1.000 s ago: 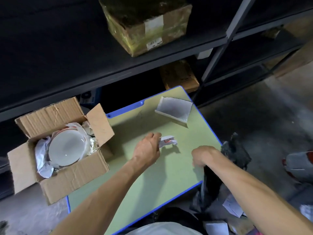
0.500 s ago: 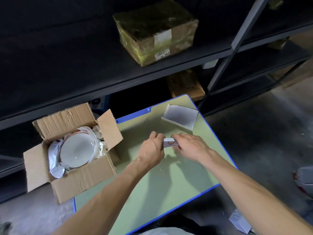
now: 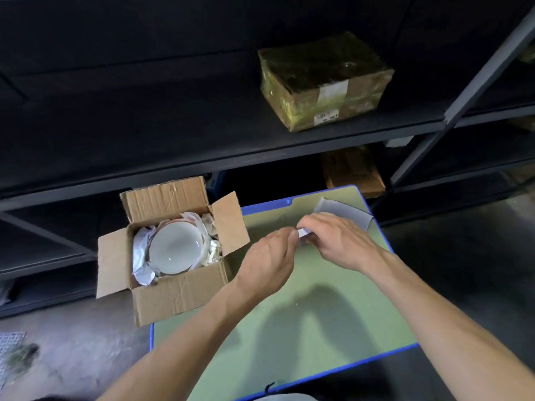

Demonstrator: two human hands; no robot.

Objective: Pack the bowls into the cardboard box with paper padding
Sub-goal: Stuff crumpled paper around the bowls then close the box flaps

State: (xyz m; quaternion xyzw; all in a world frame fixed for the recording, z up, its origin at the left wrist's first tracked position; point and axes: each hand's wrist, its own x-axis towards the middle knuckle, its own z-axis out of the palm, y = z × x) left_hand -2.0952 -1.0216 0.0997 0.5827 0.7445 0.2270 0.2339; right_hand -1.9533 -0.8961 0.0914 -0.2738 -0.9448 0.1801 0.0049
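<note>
An open cardboard box (image 3: 176, 293) stands at the left end of the green table (image 3: 312, 319), flaps up. Inside it a white bowl (image 3: 175, 246) lies on crumpled white paper padding (image 3: 142, 256). Over the table to the right of the box, my left hand (image 3: 270, 257) and my right hand (image 3: 340, 241) meet, both pinching a small white piece of paper (image 3: 303, 233) between their fingertips. A folded grey-white sheet (image 3: 348, 212) lies at the far right corner, partly behind my right hand.
Dark metal shelving runs behind the table. A taped brown parcel (image 3: 324, 82) sits on the upper shelf and another carton (image 3: 351, 170) on the shelf below. The blue table edge (image 3: 318, 374) is close to me; grey floor lies left and right.
My right hand came up from the right side of the table to join the left hand on the small paper. The view has shifted left and closer.
</note>
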